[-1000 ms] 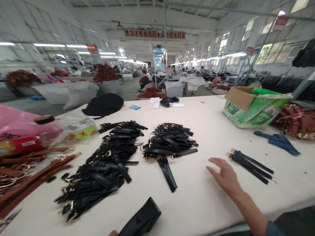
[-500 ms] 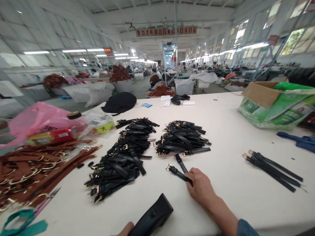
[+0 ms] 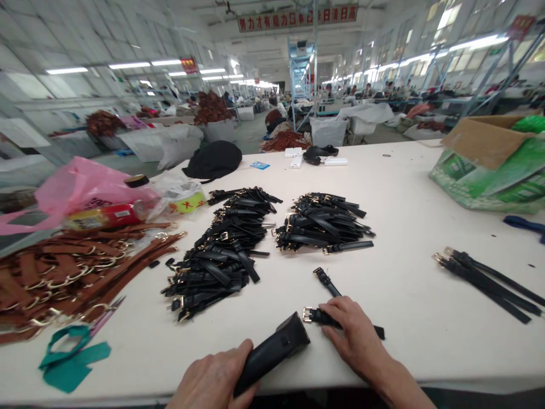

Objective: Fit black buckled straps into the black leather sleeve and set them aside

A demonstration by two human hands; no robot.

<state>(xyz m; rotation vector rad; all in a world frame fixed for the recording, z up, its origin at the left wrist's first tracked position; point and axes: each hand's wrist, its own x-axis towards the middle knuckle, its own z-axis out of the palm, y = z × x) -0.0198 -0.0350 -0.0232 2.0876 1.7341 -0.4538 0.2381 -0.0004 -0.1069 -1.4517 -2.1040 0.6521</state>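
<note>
so, the right hand (image 3: pixel 351 334) is closed over the middle of a black buckled strap (image 3: pixel 315 316), fingers across the top and thumb along the near edge; the strap lies low over the white table (image 3: pixel 409 301), its gold buckle pointing left — a black tail, seemingly its own, shows to the right of the hand; a second strap (image 3: pixel 327 280) juts out beyond the fingers, and whether they touch it cannot be told; the left hand (image 3: pixel 217 372) is wrapped round a black handheld tool (image 3: pixel 270 355), whose wide blunt end sits near the buckle but apart from it; two piles of like straps, the longer pile (image 3: pixel 227 244) and the smaller pile (image 3: pixel 321 224), lie farther off.

the held strap should be light and bendy with some spring, its smooth face perhaps a little slippery; the metal probably makes the buckle end heavier, so the plain band just behind it seems the surest place to pinch; the tool looks rigid and weightier — best gripped round its narrower body.
</note>
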